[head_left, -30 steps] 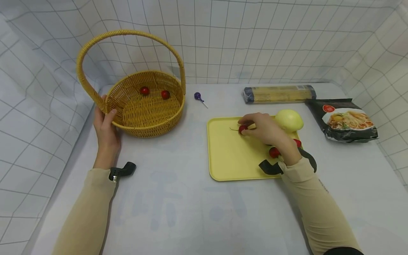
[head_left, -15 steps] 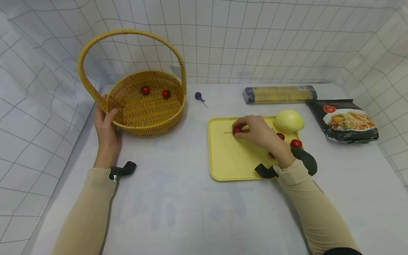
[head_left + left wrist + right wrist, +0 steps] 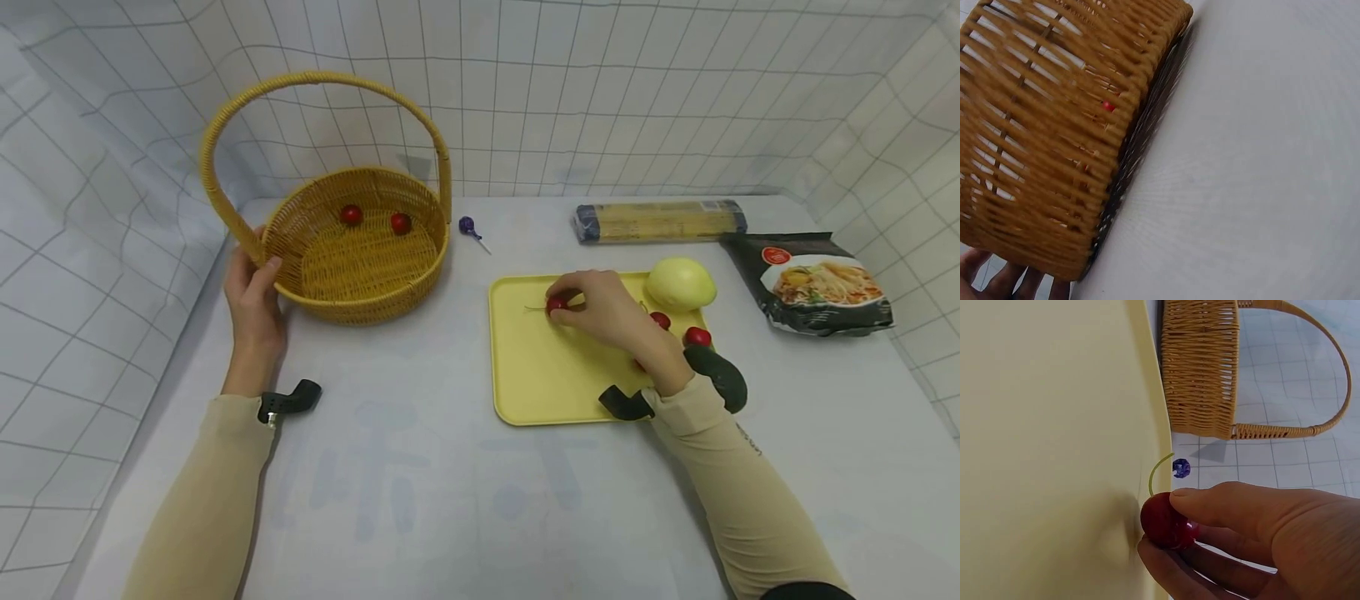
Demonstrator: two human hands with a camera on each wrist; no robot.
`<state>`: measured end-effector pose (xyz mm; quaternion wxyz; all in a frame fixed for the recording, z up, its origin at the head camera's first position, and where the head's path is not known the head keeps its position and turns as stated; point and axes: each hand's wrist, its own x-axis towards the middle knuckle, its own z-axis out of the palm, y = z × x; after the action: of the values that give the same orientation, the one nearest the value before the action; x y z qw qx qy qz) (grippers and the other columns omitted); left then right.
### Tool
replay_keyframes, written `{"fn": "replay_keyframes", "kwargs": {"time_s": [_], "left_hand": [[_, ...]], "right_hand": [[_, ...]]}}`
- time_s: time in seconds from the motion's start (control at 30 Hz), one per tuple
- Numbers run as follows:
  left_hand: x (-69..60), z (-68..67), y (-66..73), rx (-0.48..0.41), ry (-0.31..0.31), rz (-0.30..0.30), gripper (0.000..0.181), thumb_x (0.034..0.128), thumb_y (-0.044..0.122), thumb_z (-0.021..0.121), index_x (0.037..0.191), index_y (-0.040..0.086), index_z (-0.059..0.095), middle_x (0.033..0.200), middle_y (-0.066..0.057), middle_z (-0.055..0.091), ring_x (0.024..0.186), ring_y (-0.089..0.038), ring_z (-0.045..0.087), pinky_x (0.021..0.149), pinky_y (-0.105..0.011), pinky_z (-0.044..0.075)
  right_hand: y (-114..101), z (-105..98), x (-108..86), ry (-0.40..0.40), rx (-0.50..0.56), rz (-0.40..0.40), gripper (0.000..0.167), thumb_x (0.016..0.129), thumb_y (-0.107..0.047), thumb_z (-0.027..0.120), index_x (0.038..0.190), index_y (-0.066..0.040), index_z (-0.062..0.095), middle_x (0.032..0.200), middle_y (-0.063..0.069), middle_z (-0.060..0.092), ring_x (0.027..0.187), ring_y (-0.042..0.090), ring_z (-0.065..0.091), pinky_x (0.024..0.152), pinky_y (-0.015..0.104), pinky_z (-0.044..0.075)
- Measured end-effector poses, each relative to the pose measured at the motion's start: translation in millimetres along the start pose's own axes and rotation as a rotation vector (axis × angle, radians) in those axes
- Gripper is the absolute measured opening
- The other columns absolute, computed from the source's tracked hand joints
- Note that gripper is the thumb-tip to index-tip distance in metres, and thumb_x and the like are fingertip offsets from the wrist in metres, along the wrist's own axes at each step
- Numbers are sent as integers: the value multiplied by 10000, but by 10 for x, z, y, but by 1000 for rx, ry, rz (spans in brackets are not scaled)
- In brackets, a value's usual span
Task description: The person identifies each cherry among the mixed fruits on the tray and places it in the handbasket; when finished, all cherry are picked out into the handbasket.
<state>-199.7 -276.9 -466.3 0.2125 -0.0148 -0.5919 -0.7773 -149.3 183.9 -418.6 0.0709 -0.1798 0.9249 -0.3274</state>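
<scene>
My left hand (image 3: 255, 321) grips the left side of the wicker basket (image 3: 360, 312), thumb at the rim by the handle's foot; its fingers show at the basket's lower edge in the left wrist view. Two red cherries (image 3: 351, 215) lie inside the basket. Over the yellow tray (image 3: 540, 383), my right hand (image 3: 611, 312) pinches a cherry (image 3: 1163, 520) between thumb and fingers, its green stem pointing away from the palm. More cherries (image 3: 697, 337) and a yellow-green lemon-like fruit (image 3: 681, 284) are at the tray's right side, partly behind my right hand and wrist.
A purple lollipop (image 3: 467, 226) lies between basket and tray. Behind the tray is a long pack of noodles (image 3: 660, 222), with a black food packet (image 3: 817, 287) to its right. White gridded cloth (image 3: 525, 100) stands around the back and sides.
The basket has shifted slightly right with my left hand at its side. My right hand has moved a little left with the pinched cherry, uncovering cherries behind it.
</scene>
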Motion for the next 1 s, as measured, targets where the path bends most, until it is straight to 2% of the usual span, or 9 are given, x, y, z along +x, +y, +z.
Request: {"fn": "replay_keyframes", "kwargs": {"time_s": [0.4,0.73,1.0], "left_hand": [[-41,15,17,87,-112,0,452,957,102,587,1406,63,619,1356,-106,606,1285,-238,528,1167,-406,347],[-35,25,26,92,-104,3,452,941,63,559,1388,46,625,1354,-118,611,1275,-236,534,1124,-387,377],[-37,19,20,113,-98,-8,443,946,89,563,1383,62,627,1357,-99,613,1280,-229,533,1128,-382,370]], "right_hand": [[-57,-56,-14,93,78,3,249,957,-116,759,1191,-33,749,1134,125,767,1102,272,736,918,409,608],[-192,-68,5,203,163,-60,267,949,-110,771,1206,-43,745,1167,92,758,1104,224,721,920,386,608],[-475,-6,200,244,241,-105,285,969,-81,741,1246,-15,721,1200,119,749,1121,245,722,935,335,598]]}}
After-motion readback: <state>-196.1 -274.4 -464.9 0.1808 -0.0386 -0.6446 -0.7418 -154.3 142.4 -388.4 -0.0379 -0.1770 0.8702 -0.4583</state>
